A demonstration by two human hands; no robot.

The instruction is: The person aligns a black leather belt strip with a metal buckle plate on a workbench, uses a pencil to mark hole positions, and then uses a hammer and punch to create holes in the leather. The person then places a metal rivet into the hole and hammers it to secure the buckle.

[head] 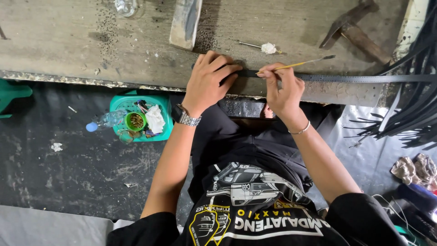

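Observation:
A long dark strap (355,78) with a row of small holes lies along the front edge of a worn wooden workbench (68,45). My left hand (208,79) presses flat on the strap's left end, fingers spread over it. My right hand (283,89) pinches a thin yellow-handled brush (302,64), its handle angled up to the right and its lower end at the strap just beside my left fingertips. A metal watch is on my left wrist and a thin bracelet on my right.
A hammer (353,27) lies at the bench's back right, a wooden block (184,23) at the back centre, a cotton-tipped stick (264,47) between them. Several dark straps (419,105) hang at the right. On the floor sit a green tray (161,102) of small items and a plastic bottle (104,121).

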